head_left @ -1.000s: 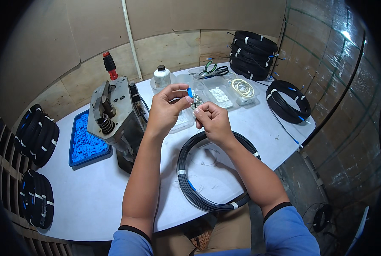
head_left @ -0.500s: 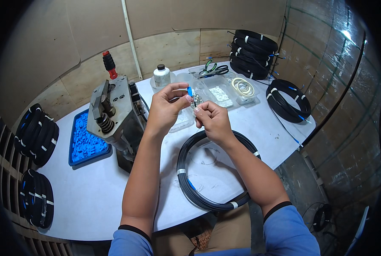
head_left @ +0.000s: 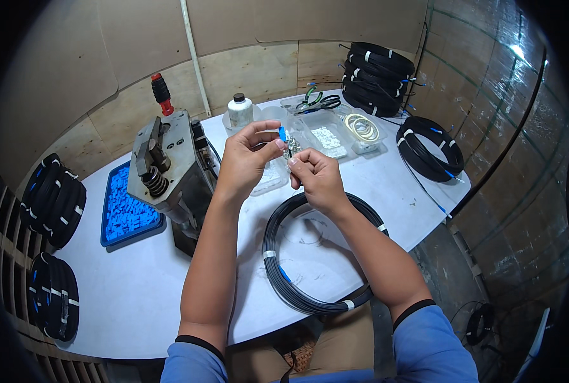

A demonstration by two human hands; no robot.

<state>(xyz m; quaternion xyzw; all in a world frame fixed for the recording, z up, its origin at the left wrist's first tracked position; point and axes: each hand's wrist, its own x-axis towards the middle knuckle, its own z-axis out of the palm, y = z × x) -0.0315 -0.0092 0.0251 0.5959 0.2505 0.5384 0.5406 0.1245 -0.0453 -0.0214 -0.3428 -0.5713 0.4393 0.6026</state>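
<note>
My left hand is raised over the middle of the table and pinches a small blue plastic connector between thumb and fingertips. Just below it, my right hand has its thumb and forefinger closed on a thin black cable. The cable end meets the lower side of the connector; my fingers hide how far in it sits. A coil of black cable, bound with white tape, lies on the table beneath my right forearm. A blue piece shows on the coil's inner left side.
To the left stand a metal press and a blue tray of blue connectors. Behind my hands are clear plastic boxes, a white bottle, scissors and pliers. Stacked coils and another coil sit right.
Both hands keep the same pinch on the connector and the cable, with barely any movement. The whole view has shifted very slightly.
</note>
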